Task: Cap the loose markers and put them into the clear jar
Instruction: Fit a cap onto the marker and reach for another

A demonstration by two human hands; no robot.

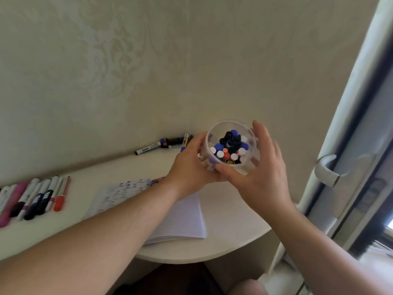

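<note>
- A clear, round plastic jar [230, 143] is held above the far right part of the rounded cream desk [229, 237], near the patterned wall, with its open mouth turned toward the camera.
- The left hand [189, 167] is wrapped around the jar's left side, its fingers curled against the wall of the jar.
- The right hand [263, 167] is laid against the jar's right side, with the thumb pressed across the near rim and the fingers spread along the far side; the jar is thus clasped between both hands.
- A packed bundle of capped markers [230, 149] is seen standing inside the jar, with blue, white, black and one orange-red end showing.
- This part of the task is judged done.
- A small group of black and blue whiteboard markers [163, 144] is left lying on the desk by the wall, just left of the jar.
- A row of pink, white, dark and red markers [36, 196] is laid side by side at the desk's left edge, well apart from the jar.
- Whether each of these is capped cannot be told for certain.
- An open white notebook [180, 218] is lying under the forearms.
- A good share of the work is judged to remain, since both loose groups must yet be capped as needed and dropped in.
</note>
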